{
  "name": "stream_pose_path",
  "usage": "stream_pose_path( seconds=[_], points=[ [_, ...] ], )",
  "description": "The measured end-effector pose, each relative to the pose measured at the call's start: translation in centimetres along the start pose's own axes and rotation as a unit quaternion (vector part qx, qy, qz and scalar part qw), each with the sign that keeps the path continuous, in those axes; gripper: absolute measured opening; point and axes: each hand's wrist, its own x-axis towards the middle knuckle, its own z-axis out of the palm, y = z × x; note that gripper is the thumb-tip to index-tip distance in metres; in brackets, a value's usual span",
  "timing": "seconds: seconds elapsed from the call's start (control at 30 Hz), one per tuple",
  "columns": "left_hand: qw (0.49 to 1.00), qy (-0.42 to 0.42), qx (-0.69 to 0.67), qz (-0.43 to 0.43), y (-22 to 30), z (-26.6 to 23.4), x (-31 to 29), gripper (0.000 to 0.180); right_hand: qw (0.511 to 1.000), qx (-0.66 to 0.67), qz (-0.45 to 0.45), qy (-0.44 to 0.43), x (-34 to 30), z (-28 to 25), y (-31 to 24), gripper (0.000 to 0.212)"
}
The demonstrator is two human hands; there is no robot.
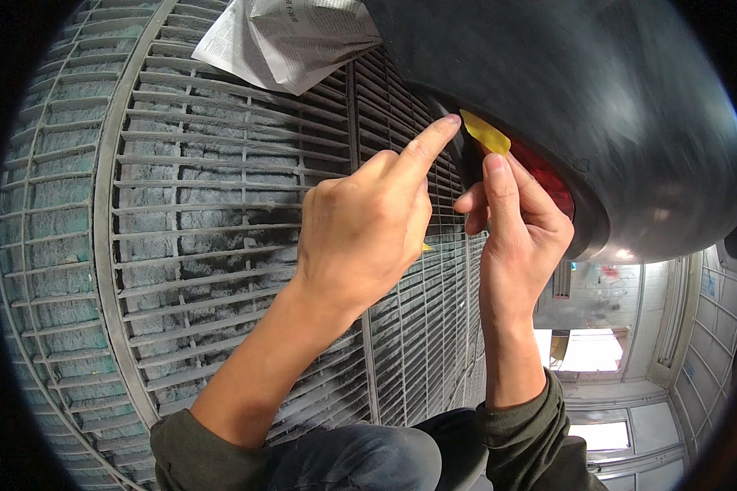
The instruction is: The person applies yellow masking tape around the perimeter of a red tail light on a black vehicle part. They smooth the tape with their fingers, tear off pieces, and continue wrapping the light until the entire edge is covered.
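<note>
A short strip of yellow masking tape lies along the edge of an opening in a black curved body panel, which looks like a car bumper. My right hand pinches the strip's lower end between thumb and forefinger. My left hand has its forefinger stretched out, the tip beside the strip's upper end. Its other fingers are curled in and mostly hidden. A small yellow bit shows at the edge of that palm; whether it is held there I cannot tell. Behind my right fingers, a red lamp shows inside the opening.
Below is a metal floor grating over dusty, greenish matting. A crumpled newspaper sheet hangs by the panel at the top. My bent knee is at the bottom. Light-coloured walls with bright windows stand at the right.
</note>
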Motion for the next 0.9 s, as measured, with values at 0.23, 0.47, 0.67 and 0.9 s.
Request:
stream_pose_path(
  seconds=[0.23, 0.47, 0.67, 0.9],
  points=[
    [1.0, -0.012, 0.011, -0.002, 0.2, -0.1, 0.2, 0.059, 1.0, -0.003, -0.004, 0.004, 0.1, 0.1, -0.1, 0.026],
    [1.0, -0.002, 0.018, 0.012, 0.0, 0.1, 0.4, 0.061, 1.0, -0.007, -0.002, 0.001, 0.1, 0.0, -0.1, 0.027],
    [0.997, -0.006, 0.07, 0.044, -0.1, -0.3, 0.7, 0.062, 0.999, 0.021, 0.038, -0.008, -0.1, -0.1, -0.3, 0.029],
    [0.994, -0.002, 0.096, 0.054, 0.4, -0.2, 0.8, 0.06, 0.991, 0.083, 0.097, -0.036, 0.0, -0.6, -1.2, 0.032]
  ],
)
